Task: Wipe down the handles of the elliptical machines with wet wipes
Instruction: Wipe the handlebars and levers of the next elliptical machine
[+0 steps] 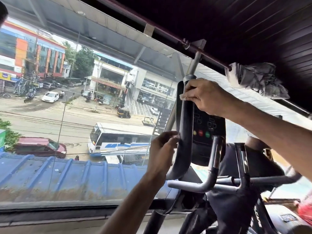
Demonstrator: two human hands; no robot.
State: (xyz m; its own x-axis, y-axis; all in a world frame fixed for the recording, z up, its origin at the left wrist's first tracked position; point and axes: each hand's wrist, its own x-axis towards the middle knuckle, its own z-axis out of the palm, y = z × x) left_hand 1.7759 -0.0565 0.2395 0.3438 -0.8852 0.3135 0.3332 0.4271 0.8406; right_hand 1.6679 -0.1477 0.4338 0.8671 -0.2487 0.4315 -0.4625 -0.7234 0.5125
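left hand: relaxed, holds nothing; fingertips just beside the handle, contact unclear.
handle: black, long axis nearly upright, between both hands.
wet wipe: mostly hidden, only a white edge shows.
right hand: clasps the wipe round the handle's top; the unwiped length lies below it.

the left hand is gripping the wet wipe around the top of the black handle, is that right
No: the right hand grips the wet wipe around the top of the black handle, as the head view shows. The left hand is lower, by the handle's side.
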